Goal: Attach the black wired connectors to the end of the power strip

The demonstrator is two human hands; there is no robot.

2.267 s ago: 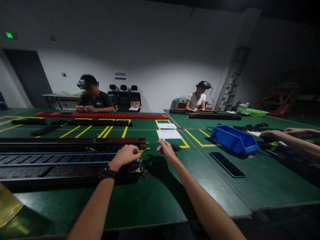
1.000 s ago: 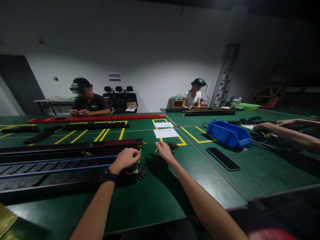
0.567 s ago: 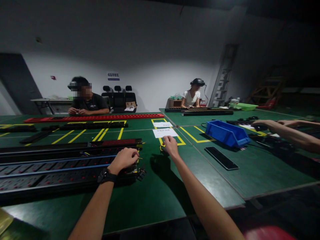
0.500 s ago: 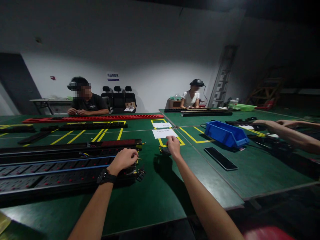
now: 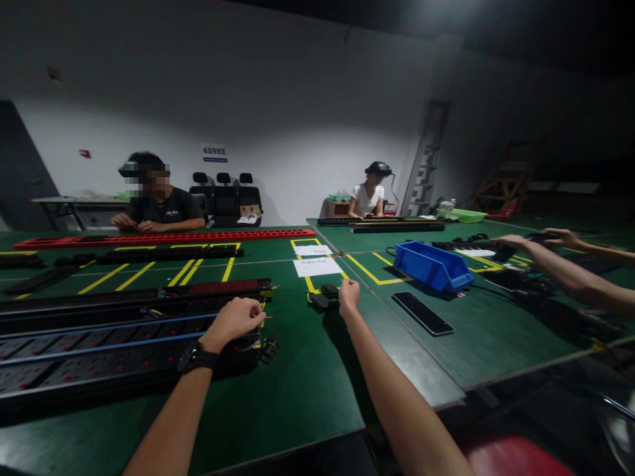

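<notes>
My left hand [image 5: 237, 322] lies at the right end of the long black power strips [image 5: 124, 360], its fingertips pinched. A thin wire [image 5: 268, 317] sticks out from between those fingertips. A small black block [image 5: 268, 349] hangs at the end of the nearest strip, just below the hand. My right hand [image 5: 349, 295] is closed above the green table, its fingers curled away from view, so whatever they hold is hidden. Just left of it lie small black plug-like parts [image 5: 322, 299].
White paper sheets [image 5: 317, 266] lie beyond my right hand. To the right are a blue bin [image 5: 432, 266] and a phone [image 5: 422, 313]. A co-worker's hands [image 5: 526, 241] work at far right; two people sit across the table. A red rail [image 5: 163, 237] runs along the back.
My right hand has drawn back and to the right, off the black parts, which now show more fully. My left hand stays at the strip end. The view has turned slightly right.
</notes>
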